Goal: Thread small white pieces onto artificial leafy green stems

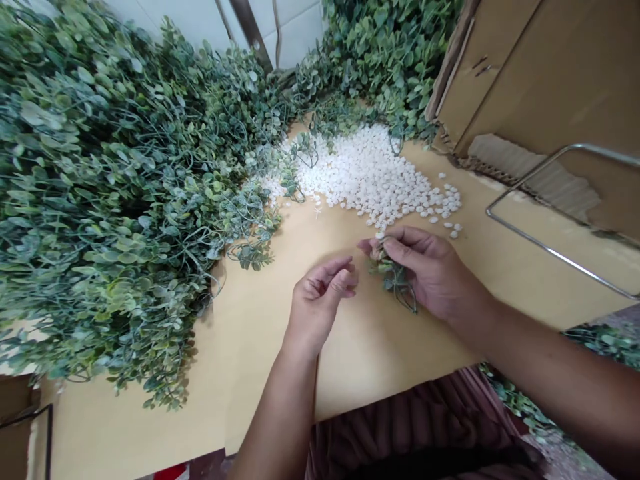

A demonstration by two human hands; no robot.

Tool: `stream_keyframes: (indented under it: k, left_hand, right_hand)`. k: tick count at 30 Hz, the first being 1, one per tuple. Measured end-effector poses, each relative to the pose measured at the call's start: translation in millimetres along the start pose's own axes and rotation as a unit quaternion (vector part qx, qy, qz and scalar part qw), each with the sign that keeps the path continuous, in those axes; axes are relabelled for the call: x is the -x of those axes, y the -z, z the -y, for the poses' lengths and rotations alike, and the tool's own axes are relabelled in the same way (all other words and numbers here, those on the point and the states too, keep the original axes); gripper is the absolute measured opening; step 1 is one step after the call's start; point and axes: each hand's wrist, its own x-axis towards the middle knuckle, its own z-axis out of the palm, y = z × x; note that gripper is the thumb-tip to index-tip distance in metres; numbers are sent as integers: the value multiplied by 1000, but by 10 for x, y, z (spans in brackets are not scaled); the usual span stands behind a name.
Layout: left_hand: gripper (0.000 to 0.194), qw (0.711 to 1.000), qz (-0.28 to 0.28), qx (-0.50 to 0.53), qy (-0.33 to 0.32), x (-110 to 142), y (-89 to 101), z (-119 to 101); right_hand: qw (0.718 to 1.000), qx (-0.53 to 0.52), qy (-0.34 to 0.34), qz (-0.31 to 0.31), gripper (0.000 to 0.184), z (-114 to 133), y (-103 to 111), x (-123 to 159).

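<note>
In the head view my right hand (430, 267) pinches a small artificial leaf sprig (395, 277) by its upper end, its green stems hanging below the fingers. A small white piece (380, 235) shows at the fingertips; I cannot tell whether it is fixed to the sprig. My left hand (325, 287) is a short way to the left, with fingers curled and the thumb drawn in near the index finger. Whatever may be between those fingers is too small or hidden. Beyond both hands lies a spread pile of small white pieces (365, 173).
A large heap of artificial greenery (125, 187) covers the left of the table (270, 347), and more foliage (395, 60) stands at the back. On the right are a cardboard box (560, 73) and a bent metal rod frame (555, 250). Some greenery (525, 400) lies below the front edge.
</note>
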Motion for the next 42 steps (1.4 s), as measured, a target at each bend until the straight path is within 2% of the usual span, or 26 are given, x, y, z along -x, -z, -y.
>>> stream_keyframes:
  k: [2,5,9,14,16,20,23,26,31,34,37,39,42]
  left_hand:
    - [35,999,47,-4,25,29,-64,0]
    - [47,994,98,24,47,58,-202,26]
    - [53,994,84,59,48,51,-352,77]
    - [43,992,102,69,16,45,-384,102]
    - [38,994,88,66,13,43,-352,98]
    - [26,998,14,55,0,9,-226,68]
    - [23,997,-49,39,-41,-28,-126,37]
    - [23,992,-88,28,-81,-53,-71,19]
    - [23,984,-120,6,-132,-63,-76,16]
    - [21,977,-139,-19,-162,-48,-104,24]
    - [17,974,-136,-50,-175,-18,-131,42]
    - [14,974,-124,-70,-177,7,-140,59]
    - [10,972,-94,-95,-196,40,-137,80]
  right_hand:
    - [996,-87,-14,11,16,21,28,-15]
    - [990,-131,-6,50,16,50,35,-11]
    - [992,-103,52,54,10,85,23,13]
    - [991,-3,123,53,7,97,40,36]
    - [990,-11,128,49,6,104,65,39]
    - [988,-134,74,26,7,180,145,26]
    - [977,-207,34,31,23,252,199,2]
    - [973,-225,2,41,38,267,225,-28]
    - [988,-149,-23,33,34,185,215,-48]
    - [997,-44,-53,46,28,116,170,-37]
    - [995,97,-6,18,25,25,104,-21]
    - [987,157,35,-3,33,-35,70,-10]
    - [976,199,88,8,45,-85,60,2]
